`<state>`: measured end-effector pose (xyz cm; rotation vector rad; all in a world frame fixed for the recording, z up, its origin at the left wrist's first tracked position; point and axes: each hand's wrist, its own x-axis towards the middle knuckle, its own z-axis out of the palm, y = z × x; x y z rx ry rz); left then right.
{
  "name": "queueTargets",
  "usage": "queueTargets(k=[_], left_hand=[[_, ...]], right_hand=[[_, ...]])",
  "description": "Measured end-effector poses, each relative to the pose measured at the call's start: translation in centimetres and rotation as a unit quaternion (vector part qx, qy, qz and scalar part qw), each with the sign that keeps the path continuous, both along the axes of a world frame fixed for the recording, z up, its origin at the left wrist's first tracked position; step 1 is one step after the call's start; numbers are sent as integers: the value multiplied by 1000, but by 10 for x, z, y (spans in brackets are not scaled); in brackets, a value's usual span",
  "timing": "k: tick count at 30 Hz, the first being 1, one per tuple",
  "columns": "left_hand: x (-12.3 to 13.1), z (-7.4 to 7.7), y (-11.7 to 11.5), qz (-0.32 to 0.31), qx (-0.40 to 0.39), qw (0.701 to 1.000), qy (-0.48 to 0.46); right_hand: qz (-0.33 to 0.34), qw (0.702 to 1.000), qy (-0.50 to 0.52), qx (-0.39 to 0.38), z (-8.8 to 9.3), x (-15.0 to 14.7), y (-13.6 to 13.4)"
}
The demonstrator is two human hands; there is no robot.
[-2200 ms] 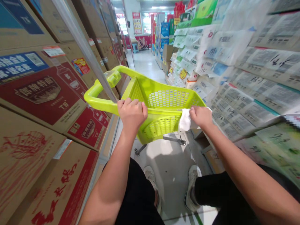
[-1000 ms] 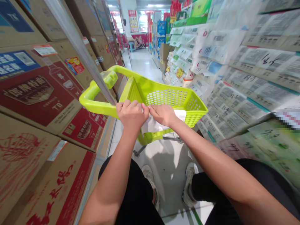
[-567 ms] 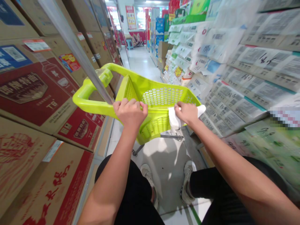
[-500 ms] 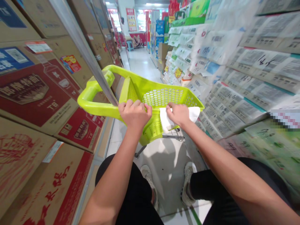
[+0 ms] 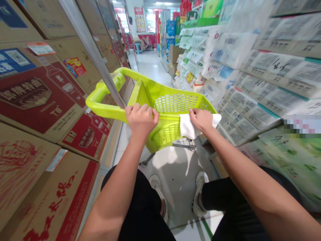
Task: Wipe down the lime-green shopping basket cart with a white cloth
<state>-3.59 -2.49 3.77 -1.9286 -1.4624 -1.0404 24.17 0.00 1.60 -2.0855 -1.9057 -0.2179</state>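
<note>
A lime-green plastic shopping cart [image 5: 165, 135] stands sideways before me, its looped handle pointing left. My left hand [image 5: 140, 119] is closed over the near rim, close to where the handle joins the basket. Farther right on that same rim, my right hand [image 5: 202, 119] presses a white cloth [image 5: 187, 126] against the edge with its fingers curled. The cloth drapes over the rim on both sides of the hand. No goods show in the visible part of the basket. The fingertips of both hands are hidden behind the rim.
Stacked cardboard boxes [image 5: 37, 97] line the left side, with a slanting metal pole [image 5: 90, 47] in front of them. Packs of paper goods [image 5: 250, 100] are piled along the right. A tiled aisle [image 5: 150, 63] runs ahead to a blue stool [image 5: 138, 48].
My right hand and the white cloth have slid right along the near rim. My left hand keeps its grip, and the cart has shifted slightly.
</note>
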Motion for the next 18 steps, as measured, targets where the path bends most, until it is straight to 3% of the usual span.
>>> queueTargets(k=[3, 6, 10, 14, 18], left_hand=[[13, -1, 1, 8, -5, 999, -38], [20, -2, -2, 4, -10, 998, -64], [3, 0, -5, -23, -30, 997, -72], [-25, 2, -4, -14, -11, 999, -41], [-37, 1, -4, -4, -3, 1000, -29]], right_hand=[[2, 999, 28, -24, 12, -29, -6], [81, 995, 44, -25, 24, -79, -20], [130, 986, 88, -63, 35, -113, -27], [112, 982, 95, -118, 33, -84, -20], [60, 996, 30, -63, 15, -34, -22]])
